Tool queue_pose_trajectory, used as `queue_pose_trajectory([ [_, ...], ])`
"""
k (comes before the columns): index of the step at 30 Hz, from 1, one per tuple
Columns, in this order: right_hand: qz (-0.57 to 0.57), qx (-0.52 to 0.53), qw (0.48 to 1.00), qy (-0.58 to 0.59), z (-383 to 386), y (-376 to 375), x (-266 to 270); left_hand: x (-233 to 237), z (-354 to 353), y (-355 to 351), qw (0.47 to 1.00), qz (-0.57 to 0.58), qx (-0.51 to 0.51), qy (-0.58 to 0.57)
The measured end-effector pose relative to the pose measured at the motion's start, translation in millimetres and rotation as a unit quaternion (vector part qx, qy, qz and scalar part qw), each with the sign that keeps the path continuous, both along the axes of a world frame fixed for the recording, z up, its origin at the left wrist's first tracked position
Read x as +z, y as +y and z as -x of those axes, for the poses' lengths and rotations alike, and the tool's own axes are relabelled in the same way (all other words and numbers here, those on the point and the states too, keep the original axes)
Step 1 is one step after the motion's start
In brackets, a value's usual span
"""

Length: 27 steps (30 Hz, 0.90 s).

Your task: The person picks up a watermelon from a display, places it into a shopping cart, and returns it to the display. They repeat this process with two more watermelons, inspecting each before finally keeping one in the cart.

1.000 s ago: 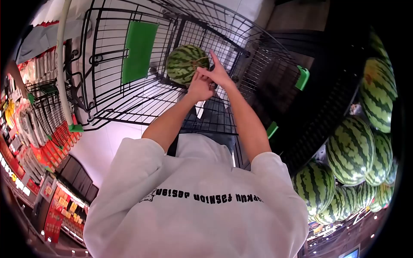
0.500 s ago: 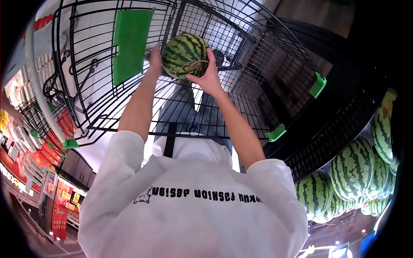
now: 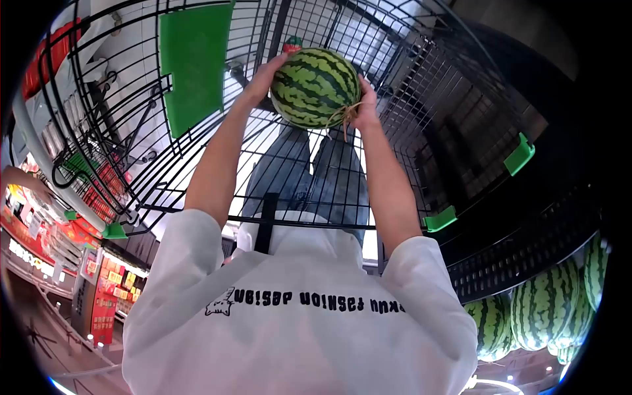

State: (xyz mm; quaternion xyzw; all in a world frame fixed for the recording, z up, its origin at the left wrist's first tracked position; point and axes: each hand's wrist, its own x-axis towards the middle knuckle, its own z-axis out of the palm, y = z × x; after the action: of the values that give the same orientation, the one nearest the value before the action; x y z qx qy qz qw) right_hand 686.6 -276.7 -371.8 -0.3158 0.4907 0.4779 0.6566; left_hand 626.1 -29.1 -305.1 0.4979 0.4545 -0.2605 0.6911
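A striped green watermelon [image 3: 316, 89] is held between my two hands, inside the wire basket of a black shopping cart [image 3: 303, 222]. My left hand [image 3: 264, 78] presses on its left side, the fingers partly hidden behind the rind. On the opposite side, my right hand [image 3: 366, 108] cups the fruit beside a dry, curly brown stem [image 3: 345, 116]. The underside of the watermelon is out of sight. Just past its top edge shows a small red and green item [image 3: 293, 44], too small to name.
Green plastic panel [image 3: 194, 69] lines the cart's left side; green corner clips [image 3: 520, 155] sit at right. A dark display stand [image 3: 500, 257] borders the cart on the right, with several watermelons [image 3: 543, 306] near it. Another cart [image 3: 99, 178] and red shelving [image 3: 108, 289] are at left.
The watermelon has shifted right and looks larger, turned so its stem faces lower right. My right hand has moved from its front to its right side. The red and green item has come into view.
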Motion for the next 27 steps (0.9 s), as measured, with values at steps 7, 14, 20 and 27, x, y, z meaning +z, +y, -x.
queue_pose_trajectory([
  [7, 0.039, 0.040, 0.997, -0.050, -2, 2, 18, -21, 3, -19, 0.982, 0.112, 0.133, 0.070],
  [14, 0.113, 0.104, 0.979, -0.133, -18, 13, 100, 23, 7, -19, 0.963, 0.173, 0.194, 0.071],
  [20, 0.126, 0.208, 0.879, -0.410, -5, -50, 283, 158, 15, -34, 0.876, 0.401, 0.269, -0.014],
  [27, -0.082, -0.131, 0.972, -0.174, 31, -32, 332, 255, 21, -50, 0.852, 0.425, 0.287, -0.106],
])
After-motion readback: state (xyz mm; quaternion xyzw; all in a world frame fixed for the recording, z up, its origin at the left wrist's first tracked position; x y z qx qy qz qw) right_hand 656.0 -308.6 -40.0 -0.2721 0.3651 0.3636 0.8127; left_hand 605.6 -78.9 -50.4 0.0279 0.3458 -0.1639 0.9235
